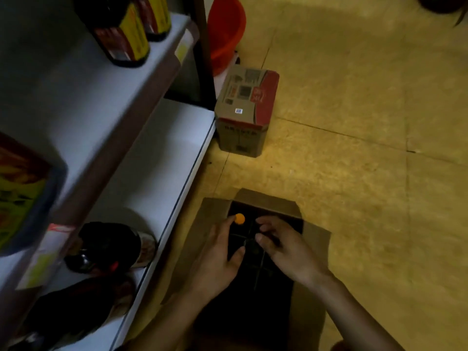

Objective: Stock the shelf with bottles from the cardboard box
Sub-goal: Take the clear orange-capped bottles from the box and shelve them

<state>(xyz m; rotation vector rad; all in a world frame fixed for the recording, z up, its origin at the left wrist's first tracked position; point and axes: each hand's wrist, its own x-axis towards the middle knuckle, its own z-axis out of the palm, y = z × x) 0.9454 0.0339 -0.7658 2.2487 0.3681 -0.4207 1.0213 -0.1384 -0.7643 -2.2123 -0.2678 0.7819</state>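
Stocking stands partly done, by my reading: the upper bottles (126,34) are set on the top board of the shelf (162,153) at upper left; the lower bottles (109,247) sit on the bottom board at lower left; much white board beside them remains unfilled.

The cardboard box (314,239) lies open on the floor (354,122) at lower centre; one orange cap (239,219) shows among its dividers (263,262); the other cells are too dark to count.

Your left hand (217,257) reaches in, fingers spread, forefinger touching that cap; your right hand (283,247) curls its fingers over the dividers, and I cannot tell whether they pinch anything; no bottle is lifted out yet.

A closed carton (245,110) and a red bucket (225,31) stand by the shelf end at upper centre, well apart from your hands; nothing visible blocks the lift to the boards.
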